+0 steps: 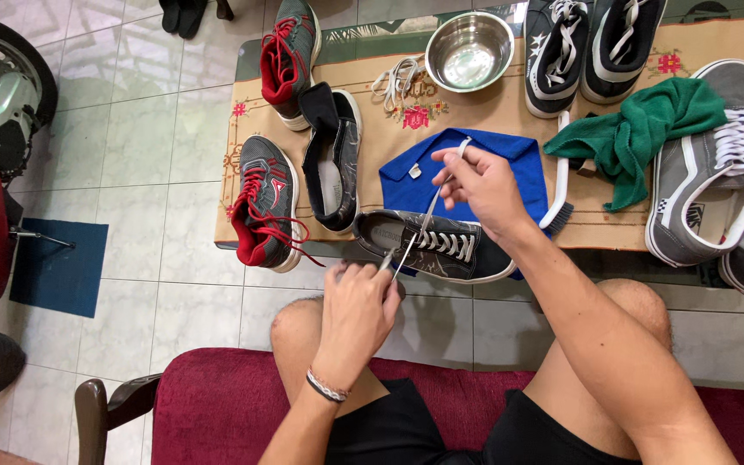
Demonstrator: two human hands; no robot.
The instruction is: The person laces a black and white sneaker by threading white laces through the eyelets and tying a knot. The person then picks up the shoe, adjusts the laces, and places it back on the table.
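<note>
A white lace [430, 209] is held tight between the right hand [481, 188] and left hand [356, 308], slanting over the dark shoe [441, 247] at the table's near edge [613, 239].

Bright, even daylight, soft overall, no hard shadows. Pale floor tiles [131, 155] on the far left carry a mild sheen and look a bit washed out. Steel bowl [469, 50] at far centre shows glare on its inner wall. Faint soft shadows sit under the shoes on the mat [492, 108] and under the left hand [356, 314] on the tiles. Near edge is darker: red seat [217, 405] and black shorts lose detail. Focus is sharp across most of the frame; slight motion softness on the white lace [430, 211] and fingertips. Wide-angle lens bends tile lines at the left edge; the scooter there looks stretched.
</note>
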